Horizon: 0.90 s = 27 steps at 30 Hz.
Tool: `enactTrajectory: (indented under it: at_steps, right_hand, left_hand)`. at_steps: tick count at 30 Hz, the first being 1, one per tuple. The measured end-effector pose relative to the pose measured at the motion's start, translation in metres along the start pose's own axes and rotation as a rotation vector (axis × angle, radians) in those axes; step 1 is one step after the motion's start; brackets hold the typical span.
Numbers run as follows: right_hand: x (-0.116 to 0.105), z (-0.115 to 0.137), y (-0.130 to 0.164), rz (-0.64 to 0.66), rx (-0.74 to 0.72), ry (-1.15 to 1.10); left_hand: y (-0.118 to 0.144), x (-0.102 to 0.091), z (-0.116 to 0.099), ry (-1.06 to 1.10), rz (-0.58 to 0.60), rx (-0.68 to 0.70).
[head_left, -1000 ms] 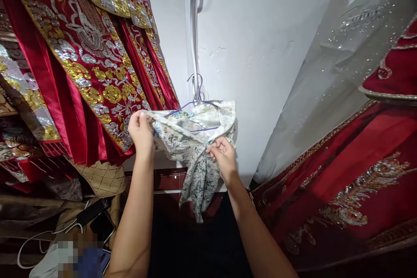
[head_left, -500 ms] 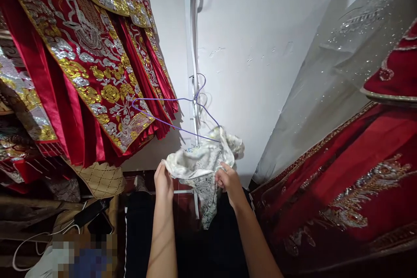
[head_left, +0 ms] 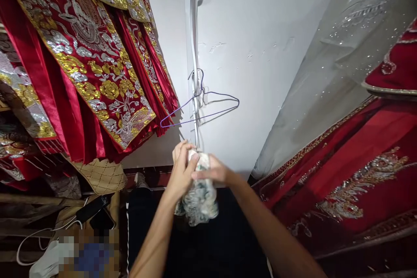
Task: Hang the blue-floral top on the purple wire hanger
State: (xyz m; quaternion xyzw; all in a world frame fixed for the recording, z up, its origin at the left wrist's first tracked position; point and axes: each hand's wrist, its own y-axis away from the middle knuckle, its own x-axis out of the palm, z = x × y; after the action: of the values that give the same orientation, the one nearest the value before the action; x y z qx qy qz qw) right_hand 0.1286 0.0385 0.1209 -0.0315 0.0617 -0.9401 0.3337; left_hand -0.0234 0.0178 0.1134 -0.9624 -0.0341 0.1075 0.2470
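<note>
A bunched white garment with a grey-green pattern (head_left: 199, 202) hangs between my two hands, just in front of my dark clothing. My left hand (head_left: 183, 167) is closed on its upper left part, with the thumb on top. From the other side my right hand (head_left: 213, 170) grips the same cloth, its far fingers partly hidden. Above them a bare purple wire hanger (head_left: 199, 95) hangs by its hook from a white upright pole (head_left: 194, 43), apart from the garment.
Red garments with gold and silver embroidery (head_left: 107, 74) hang on the left. A sheer sparkling white fabric (head_left: 312, 82) and a beaded red garment (head_left: 368, 160) hang on the right. Lower left, a wooden stand (head_left: 114, 208) holds a black device (head_left: 93, 208) and a white cable (head_left: 24, 243).
The garment has come off the hanger and is gathered into a bunch. My hands have drawn together around it. The hanger has swung round and hangs bare.
</note>
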Motion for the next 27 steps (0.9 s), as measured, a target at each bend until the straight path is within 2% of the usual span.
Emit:
enactTrajectory:
  at_steps: [1,2,3,4,6,7,8,10,12,14,16,21,24,27]
  right_hand:
    - [-0.011,0.014,-0.008,0.011,0.023,0.094]
    - [-0.024,0.028,-0.016,-0.029,-0.026,0.203]
    - [-0.038,0.041,-0.026,-0.074,-0.105,0.317]
    - [-0.051,0.05,-0.037,-0.18,-0.221,0.411]
    - [-0.076,0.06,-0.058,-0.422,-0.444,0.493]
    - [-0.087,0.058,-0.067,-0.531,-0.49,0.478]
    - [-0.096,0.053,-0.076,-0.577,-0.468,0.463]
    - [-0.109,0.035,-0.088,-0.586,-0.35,0.471]
    - [-0.116,0.014,-0.09,-0.539,-0.257,0.501]
    - [-0.122,0.0,-0.085,-0.504,-0.243,0.517]
    - [-0.13,-0.004,-0.072,-0.498,-0.258,0.528]
    - [-0.153,0.017,-0.03,-0.577,-0.289,0.729]
    - [-0.158,0.031,-0.012,-0.574,-0.29,0.787]
    - [-0.155,0.038,-0.001,-0.588,-0.286,0.816]
  left_hand:
    - [-0.004,-0.009,0.002,0.038,0.09,-0.05]
    - [-0.007,-0.018,0.005,0.081,0.194,-0.113]
    - [-0.009,-0.028,0.009,0.1,0.303,-0.176]
    - [-0.01,-0.038,0.012,0.076,0.407,-0.227]
    - [-0.008,-0.059,0.019,-0.113,0.567,-0.263]
    - [-0.007,-0.069,0.022,-0.249,0.61,-0.253]
    - [-0.006,-0.08,0.025,-0.395,0.625,-0.235]
    - [-0.006,-0.102,0.026,-0.673,0.597,-0.206]
    - [-0.012,-0.121,0.025,-0.878,0.551,-0.186]
    - [-0.024,-0.134,0.02,-0.989,0.532,-0.151]
    - [-0.04,-0.141,0.012,-1.032,0.506,-0.084]
    - [-0.087,-0.135,-0.006,-1.059,0.333,0.099]
    - [-0.108,-0.122,-0.014,-1.023,0.303,0.137]
    - [-0.116,-0.114,-0.022,-0.97,0.281,0.219]
